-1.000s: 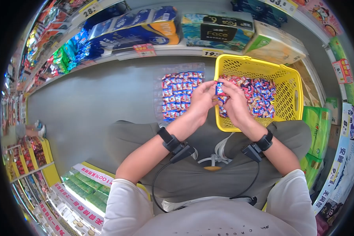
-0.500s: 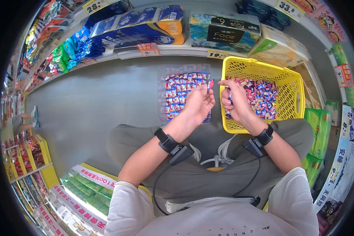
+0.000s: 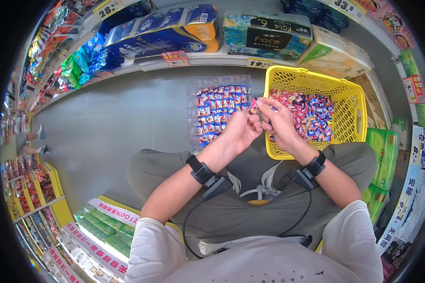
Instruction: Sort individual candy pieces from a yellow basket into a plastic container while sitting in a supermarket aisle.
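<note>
Between my two hands is a small red and pink wrapped candy. My left hand is closed, pinching the candy upright between thumb and fingertips. My right hand meets it from the right, its fingertips at the candy's top and the other fingers curled in. A bit of blue wrapper shows by the right palm. Left of my hands, a clear plastic tray lies on the floor with rows of blue and red wrapped candies. Beneath my right hand stands a yellow basket with a loose heap of similar candies.
A shelf ahead bears a blue tissue pack and a teal tissue box. Green packs stand at the right. A display box is at the lower left. Another person's legs show at the far left.
My right hand has moved left, bringing its fingertips to the candy in my left hand. The candy has come slightly lower. The tray and basket stay in place.
</note>
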A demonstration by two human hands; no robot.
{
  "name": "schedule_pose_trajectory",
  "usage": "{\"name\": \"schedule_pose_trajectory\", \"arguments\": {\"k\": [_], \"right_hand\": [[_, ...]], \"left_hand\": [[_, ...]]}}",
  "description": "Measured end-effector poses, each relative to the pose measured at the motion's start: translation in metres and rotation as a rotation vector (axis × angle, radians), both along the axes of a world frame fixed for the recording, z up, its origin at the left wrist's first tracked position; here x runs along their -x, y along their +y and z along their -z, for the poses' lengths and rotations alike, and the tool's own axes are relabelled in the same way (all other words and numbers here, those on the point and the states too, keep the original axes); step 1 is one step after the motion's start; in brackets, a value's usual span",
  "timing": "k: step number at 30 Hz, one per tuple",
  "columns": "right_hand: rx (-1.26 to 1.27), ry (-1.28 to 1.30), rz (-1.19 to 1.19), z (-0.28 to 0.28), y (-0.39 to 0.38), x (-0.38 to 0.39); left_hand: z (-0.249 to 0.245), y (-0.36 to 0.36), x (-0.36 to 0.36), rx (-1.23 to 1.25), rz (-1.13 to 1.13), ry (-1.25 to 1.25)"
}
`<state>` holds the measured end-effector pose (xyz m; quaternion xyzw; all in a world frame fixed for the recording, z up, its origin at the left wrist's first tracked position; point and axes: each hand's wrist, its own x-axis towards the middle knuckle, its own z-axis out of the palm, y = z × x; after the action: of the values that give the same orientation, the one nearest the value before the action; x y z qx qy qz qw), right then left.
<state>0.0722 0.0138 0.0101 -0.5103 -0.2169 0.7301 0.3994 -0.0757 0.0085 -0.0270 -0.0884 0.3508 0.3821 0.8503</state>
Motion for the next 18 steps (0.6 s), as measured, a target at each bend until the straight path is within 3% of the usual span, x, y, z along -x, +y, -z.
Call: {"name": "schedule_pose_trajectory", "arguments": {"k": [5, 7, 9, 11, 18], "right_hand": [[0.020, -0.043, -0.014, -0.001, 0.002, -0.002], [-0.007, -0.096, 0.109, 0.009, 0.000, -0.005], [0.005, -0.105, 0.156, 0.018, 0.000, -0.008], [0.031, -0.046, 0.157, 0.021, 0.001, -0.011], [0.033, -0.053, 0.152, 0.020, 0.000, -0.007]], "left_hand": [[-0.007, -0.002, -0.006, 0.018, 0.046, -0.003], [-0.037, -0.004, -0.016, 0.074, 0.017, 0.322], [-0.026, -0.010, -0.017, 0.038, -0.020, 0.305], [-0.023, -0.016, -0.021, -0.144, -0.012, 0.453], [0.003, -0.017, -0.021, -0.217, -0.018, 0.635]]}}
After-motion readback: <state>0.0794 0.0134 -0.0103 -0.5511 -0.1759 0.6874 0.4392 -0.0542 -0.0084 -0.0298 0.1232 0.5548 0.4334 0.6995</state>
